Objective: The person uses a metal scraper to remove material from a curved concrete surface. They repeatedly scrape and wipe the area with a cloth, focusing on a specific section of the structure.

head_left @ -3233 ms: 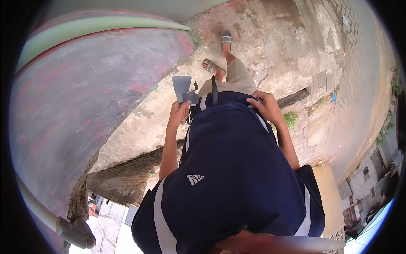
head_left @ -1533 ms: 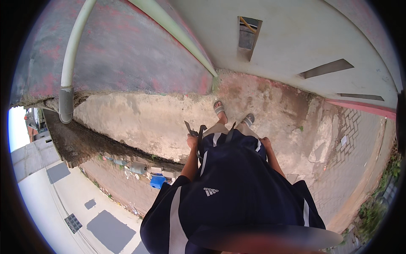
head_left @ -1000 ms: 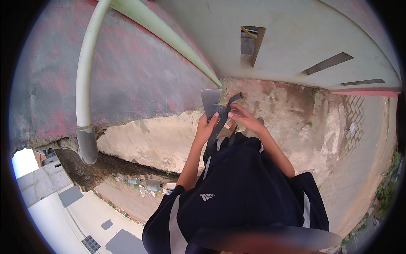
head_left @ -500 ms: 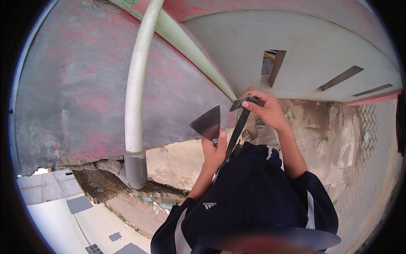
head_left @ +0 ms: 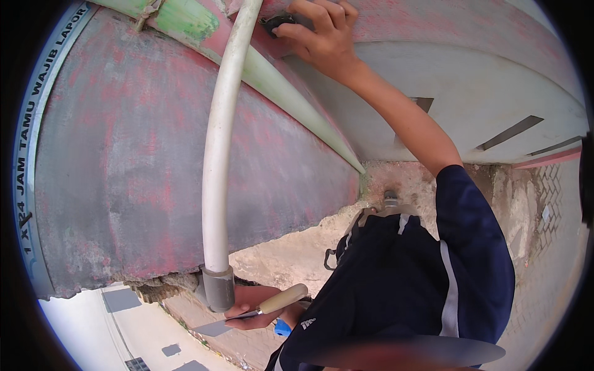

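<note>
My left hand (head_left: 257, 319), low beside the pipe's lower end, grips a putty knife with a pale wooden handle (head_left: 284, 298). Its flat metal blade (head_left: 213, 328) points left, away from my body. Stretched far up and forward, my right hand (head_left: 327, 38) is closed on a small dark flat piece (head_left: 278, 25) at the pink-painted wall band (head_left: 396, 21). Thumb and fingers cover part of this piece, so its exact kind does not show.
A white pipe (head_left: 219, 154) with a grey elbow (head_left: 218, 290) runs in front of the grey wall with pink patches (head_left: 136, 161). Behind it slants a pale green pipe (head_left: 291, 99). Slots (head_left: 510, 133) pierce the white wall at right. A lettered strip (head_left: 43, 111) edges the left.
My right hand has moved up and forward to the pink wall with the dark piece. The left hand has lowered beside the pipe elbow, turning the putty knife so its blade points left.
</note>
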